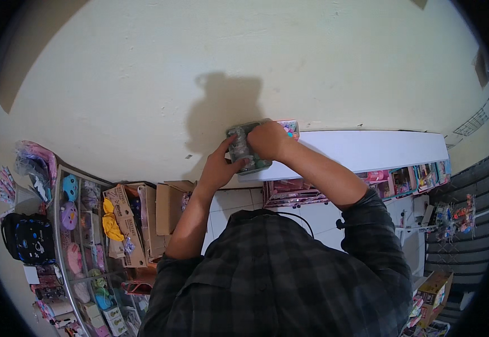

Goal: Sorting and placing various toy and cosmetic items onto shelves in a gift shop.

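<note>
My left hand [221, 165] grips the left side of a grey-green rectangular container [260, 164], held up at the white shelf's left end. Clear plastic-wrapped items [240, 144] fill it, their contents hard to make out. My right hand [267, 140] is curled over the container's right half, fingertips hidden inside among the items. A box of small colourful pieces [289, 128] shows just behind it on the shelf [368, 151].
Pastel packaged goods [402, 181] line the level below. On the left stand open cardboard boxes [168, 208] with yellow cloth, a glass cabinet [75, 253] of plush items and a black backpack [30, 238]. A metal rack [452, 216] with hanging items is at right.
</note>
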The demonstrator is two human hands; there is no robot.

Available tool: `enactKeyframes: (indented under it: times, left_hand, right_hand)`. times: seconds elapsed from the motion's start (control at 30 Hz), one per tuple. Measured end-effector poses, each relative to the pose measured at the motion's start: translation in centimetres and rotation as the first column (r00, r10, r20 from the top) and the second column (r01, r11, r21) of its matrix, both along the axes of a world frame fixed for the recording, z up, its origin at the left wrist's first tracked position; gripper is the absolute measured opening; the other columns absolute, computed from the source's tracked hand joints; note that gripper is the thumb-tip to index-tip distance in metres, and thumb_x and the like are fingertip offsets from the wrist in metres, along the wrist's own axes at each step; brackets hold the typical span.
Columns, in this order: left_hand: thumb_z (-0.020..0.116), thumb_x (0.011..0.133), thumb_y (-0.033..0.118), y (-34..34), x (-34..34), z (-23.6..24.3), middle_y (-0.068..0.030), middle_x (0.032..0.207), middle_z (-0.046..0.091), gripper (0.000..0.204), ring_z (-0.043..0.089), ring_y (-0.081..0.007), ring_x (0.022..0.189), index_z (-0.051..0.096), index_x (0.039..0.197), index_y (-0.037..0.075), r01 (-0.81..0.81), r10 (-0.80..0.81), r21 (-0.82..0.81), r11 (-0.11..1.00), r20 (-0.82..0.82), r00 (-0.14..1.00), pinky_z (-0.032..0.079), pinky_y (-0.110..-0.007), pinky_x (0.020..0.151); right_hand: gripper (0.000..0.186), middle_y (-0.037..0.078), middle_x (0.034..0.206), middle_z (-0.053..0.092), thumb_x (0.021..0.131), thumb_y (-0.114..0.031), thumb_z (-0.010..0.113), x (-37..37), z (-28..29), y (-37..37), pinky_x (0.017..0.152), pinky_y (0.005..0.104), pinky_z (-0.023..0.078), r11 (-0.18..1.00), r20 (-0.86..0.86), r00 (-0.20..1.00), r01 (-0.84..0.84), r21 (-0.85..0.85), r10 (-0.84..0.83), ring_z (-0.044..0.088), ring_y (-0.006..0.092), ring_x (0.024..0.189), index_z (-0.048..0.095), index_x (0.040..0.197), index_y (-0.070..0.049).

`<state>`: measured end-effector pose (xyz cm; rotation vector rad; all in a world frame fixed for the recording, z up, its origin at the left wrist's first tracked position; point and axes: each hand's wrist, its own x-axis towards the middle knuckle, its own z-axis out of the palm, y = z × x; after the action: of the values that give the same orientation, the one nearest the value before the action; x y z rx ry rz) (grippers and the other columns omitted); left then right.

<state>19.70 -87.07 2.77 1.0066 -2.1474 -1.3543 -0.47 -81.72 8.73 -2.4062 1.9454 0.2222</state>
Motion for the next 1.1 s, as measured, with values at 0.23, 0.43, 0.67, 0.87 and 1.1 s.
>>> enactKeyframes:
  times: [0.23, 0.43, 0.67, 0.87, 1.1]
  left_hand:
    - [0.088, 0.081, 0.028, -0.3, 0.1, -0.5, -0.0271, 0.136, 0.067, 0.084, 0.077, -0.0278, 0.094, 0.05, 0.154, 0.009, 0.003, -0.003, 0.003, 1.0, -0.016, 1.0, 0.058, -0.038, 0.087]
    - [0.087, 0.082, 0.018, 0.1, -0.3, 0.2, -0.0208, 0.137, 0.066, 0.084, 0.074, -0.022, 0.099, 0.049, 0.156, 0.007, -0.004, 0.004, 0.028, 1.0, 0.012, 1.0, 0.059, -0.036, 0.086]
    - [0.088, 0.081, 0.029, -0.3, 0.3, -0.3, -0.0261, 0.139, 0.065, 0.087, 0.075, -0.0302, 0.104, 0.048, 0.157, 0.011, 0.036, -0.036, 0.007, 0.999, -0.024, 0.999, 0.057, -0.037, 0.09]
    - [0.079, 0.091, 0.023, -0.2, 0.9, 0.1, -0.0242, 0.145, 0.061, 0.076, 0.066, -0.0294, 0.125, 0.046, 0.158, 0.009, 0.032, -0.009, 0.122, 0.992, -0.186, 0.982, 0.056, -0.041, 0.1]
    - [0.073, 0.094, 0.026, 0.1, 1.2, 1.0, -0.0288, 0.153, 0.051, 0.06, 0.061, -0.0408, 0.131, 0.056, 0.15, 0.01, 0.058, -0.054, -0.114, 0.992, 0.04, 0.998, 0.054, -0.045, 0.105]
  right_hand:
    - [0.014, 0.018, 0.088, 0.078, 0.081, -0.014, 0.069, 1.1, -0.6, 0.1, 0.072, 0.0465, 0.061, 0.999, -0.008, 1.0, 0.022, 0.041, -0.021, 0.078, 0.034, 0.085, 0.081, 0.087, -0.006]
    - [0.016, 0.017, 0.094, 0.079, 0.084, -0.017, 0.07, 0.9, -2.3, 0.2, 0.074, 0.0451, 0.061, 0.998, -0.014, 0.998, 0.063, -0.022, -0.063, 0.078, 0.0332, 0.088, 0.081, 0.09, -0.007]
    - [0.017, 0.019, 0.098, 0.077, 0.082, -0.014, 0.072, 1.5, -2.2, 0.8, 0.071, 0.0455, 0.061, 0.993, -0.019, 0.998, 0.056, -0.101, -0.058, 0.077, 0.0338, 0.089, 0.079, 0.092, -0.003]
    - [0.017, 0.013, 0.099, 0.076, 0.083, -0.015, 0.069, -0.8, 1.1, -0.4, 0.079, 0.0472, 0.06, 0.99, 0.048, 0.989, 0.14, 0.027, -0.141, 0.075, 0.0338, 0.092, 0.081, 0.095, -0.014]
    - [0.016, 0.011, 0.1, 0.076, 0.086, -0.023, 0.07, -0.3, 0.2, -0.1, 0.084, 0.0475, 0.058, 0.991, 0.409, 0.912, 0.078, -0.113, -0.026, 0.073, 0.0349, 0.095, 0.08, 0.096, -0.015]
